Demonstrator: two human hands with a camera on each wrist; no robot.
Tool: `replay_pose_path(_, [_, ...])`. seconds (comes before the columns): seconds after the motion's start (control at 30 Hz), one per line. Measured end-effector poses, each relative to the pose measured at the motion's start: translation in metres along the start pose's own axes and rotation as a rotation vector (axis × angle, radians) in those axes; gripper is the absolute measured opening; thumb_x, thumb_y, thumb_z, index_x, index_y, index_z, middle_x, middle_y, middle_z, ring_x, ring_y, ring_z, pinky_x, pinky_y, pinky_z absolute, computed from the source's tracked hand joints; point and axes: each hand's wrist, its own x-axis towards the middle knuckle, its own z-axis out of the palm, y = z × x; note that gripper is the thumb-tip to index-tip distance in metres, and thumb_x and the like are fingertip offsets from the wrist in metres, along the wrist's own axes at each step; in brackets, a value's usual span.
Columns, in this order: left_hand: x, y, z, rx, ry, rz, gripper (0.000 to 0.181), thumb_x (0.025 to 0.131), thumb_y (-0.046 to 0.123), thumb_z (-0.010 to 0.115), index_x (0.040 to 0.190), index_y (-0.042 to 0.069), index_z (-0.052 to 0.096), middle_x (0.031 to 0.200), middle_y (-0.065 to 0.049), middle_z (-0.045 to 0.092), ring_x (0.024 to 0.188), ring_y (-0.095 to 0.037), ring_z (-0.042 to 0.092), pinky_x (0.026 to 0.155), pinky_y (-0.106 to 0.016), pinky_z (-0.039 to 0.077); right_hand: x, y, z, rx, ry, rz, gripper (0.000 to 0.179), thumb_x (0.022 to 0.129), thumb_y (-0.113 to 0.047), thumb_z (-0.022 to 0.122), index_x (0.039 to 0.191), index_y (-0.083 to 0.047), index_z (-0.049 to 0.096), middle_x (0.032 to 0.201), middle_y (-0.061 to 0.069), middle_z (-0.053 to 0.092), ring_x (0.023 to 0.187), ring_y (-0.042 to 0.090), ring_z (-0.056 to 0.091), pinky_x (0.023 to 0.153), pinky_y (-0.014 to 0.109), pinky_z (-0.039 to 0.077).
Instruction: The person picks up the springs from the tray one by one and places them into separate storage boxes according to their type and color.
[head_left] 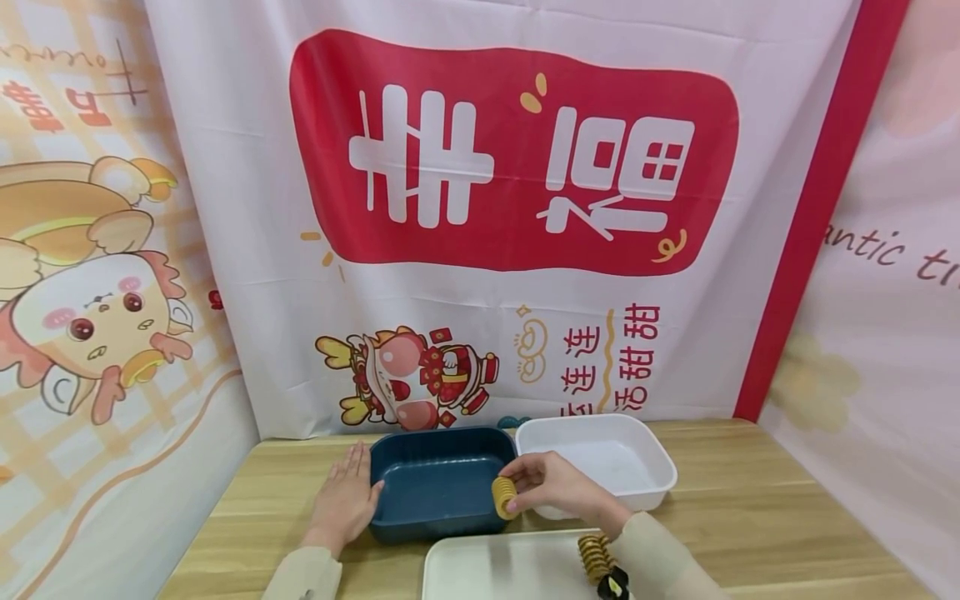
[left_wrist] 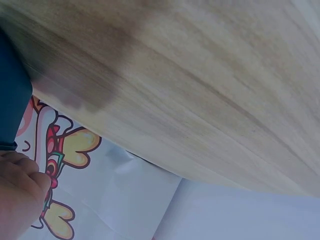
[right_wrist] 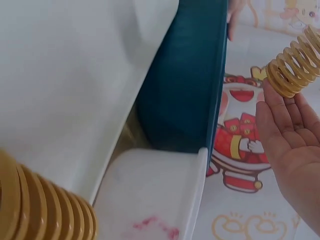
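Observation:
My right hand (head_left: 558,485) pinches a yellow coil spring (head_left: 504,497) over the right rim of a dark blue basin (head_left: 442,523). In the right wrist view, that coil spring (right_wrist: 295,62) is at the fingertips of the right hand (right_wrist: 295,130). My left hand (head_left: 345,496) rests against the basin's left side, its fingers straight and its thumb at the rim. Only part of the left hand (left_wrist: 22,192) shows in the left wrist view, beside the basin (left_wrist: 12,95). A second yellow coil spring (head_left: 596,557) is over the cream tray (head_left: 487,571), below the right forearm.
A white basin (head_left: 600,454) stands right of the blue one, partly behind my right hand. The cream tray lies in front of both on the wooden table (head_left: 780,517). A small black item (head_left: 613,583) is by the second spring. A printed cloth (head_left: 517,292) hangs behind.

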Motion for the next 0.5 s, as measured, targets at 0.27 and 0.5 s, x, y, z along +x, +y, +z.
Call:
replay_pose_path(0.27, [0.000, -0.001, 0.000, 0.002, -0.004, -0.007, 0.064, 0.097, 0.026, 0.050, 0.141, -0.017, 0.029, 0.148, -0.031, 0.026, 0.138, -0.044, 0.023, 0.111, -0.055, 0.022, -0.004, -0.002, -0.011, 0.015, 0.025, -0.010, 0.041, 0.080, -0.014, 0.077, 0.115, 0.002, 0.063, 0.099, 0.008, 0.067, 0.089, 0.021, 0.062, 0.080, 0.030, 0.053])
replay_pose_path(0.5, [0.001, -0.002, 0.001, -0.006, -0.010, -0.013, 0.064, 0.098, 0.027, 0.048, 0.141, -0.016, 0.028, 0.149, -0.031, 0.024, 0.139, -0.044, 0.020, 0.111, -0.055, 0.021, -0.004, -0.002, -0.025, 0.004, 0.074, 0.011, 0.042, 0.081, -0.019, 0.077, 0.115, 0.002, 0.063, 0.099, 0.008, 0.067, 0.089, 0.021, 0.063, 0.077, 0.032, 0.055])
